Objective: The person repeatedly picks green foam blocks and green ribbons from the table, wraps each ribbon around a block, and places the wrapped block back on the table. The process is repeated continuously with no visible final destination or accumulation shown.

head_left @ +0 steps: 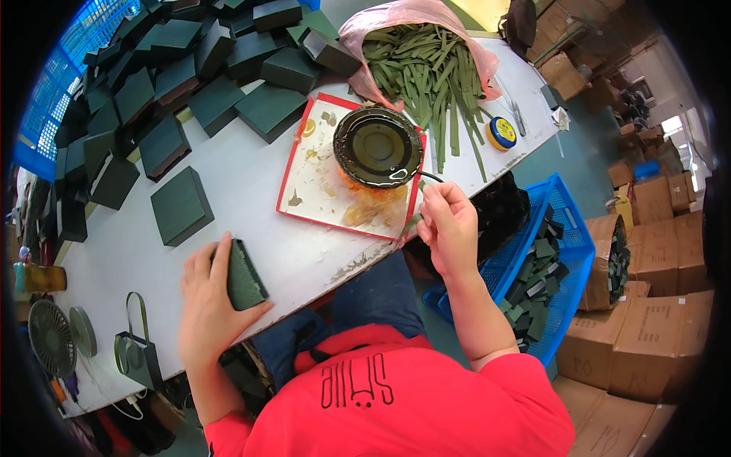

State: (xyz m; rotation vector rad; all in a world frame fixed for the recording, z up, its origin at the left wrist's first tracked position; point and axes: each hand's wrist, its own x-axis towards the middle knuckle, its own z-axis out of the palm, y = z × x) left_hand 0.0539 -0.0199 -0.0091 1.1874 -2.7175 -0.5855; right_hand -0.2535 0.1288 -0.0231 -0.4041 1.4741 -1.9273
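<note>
Count: we log one white desk (244, 190), one round black bowl of dark liquid (339, 137), one white board edged in red (308, 179), one pink plastic bag (403, 11), one round yellow-and-blue tin (502, 132), two bare hands (451, 228). Dark green rectangular boxes (181, 206) and flat green strips (426, 76): many, overlapping, exact totals unreadable to us.

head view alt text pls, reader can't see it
Left hand holds a green box on a white table; right hand pinches a green strip near a dark pot. Beyond are more boxes and a pink bag of strips.
</note>
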